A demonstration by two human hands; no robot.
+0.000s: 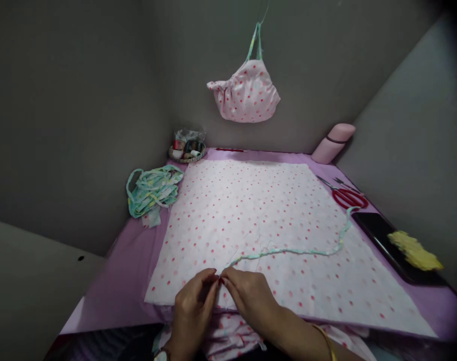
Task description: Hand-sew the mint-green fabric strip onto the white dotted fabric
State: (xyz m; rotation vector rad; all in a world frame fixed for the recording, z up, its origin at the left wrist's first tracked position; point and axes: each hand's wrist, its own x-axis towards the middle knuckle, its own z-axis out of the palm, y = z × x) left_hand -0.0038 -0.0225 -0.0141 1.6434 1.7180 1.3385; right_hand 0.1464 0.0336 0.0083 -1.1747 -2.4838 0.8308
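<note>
My left hand (pixel 196 301) and my right hand (pixel 251 298) meet at the near edge of a white cloth with red dots (pixel 247 200). Thumbs and fingertips are pinched together around the near end of a thin mint-green fabric strip (pixel 288 251). The fingers hide that end, so I cannot tell whether a needle or thread is there. From my fingers the strip runs right across the cloth and curves up toward the scissors. Loose threads (pixel 264 245) lie beside it. More dotted fabric (pixel 232 336) is bunched below my hands, at the lap.
A purple-covered table (pixel 130 281) carries a heap of mint strips (pixel 153 190) and a basket of sewing supplies (pixel 186 150). On the right are red-handled scissors (pixel 349 198), a black phone (pixel 378 235) with yellow material (pixel 416 250) on it, and a pink bottle (pixel 332 144). A dotted fabric piece (pixel 247 95) hangs above.
</note>
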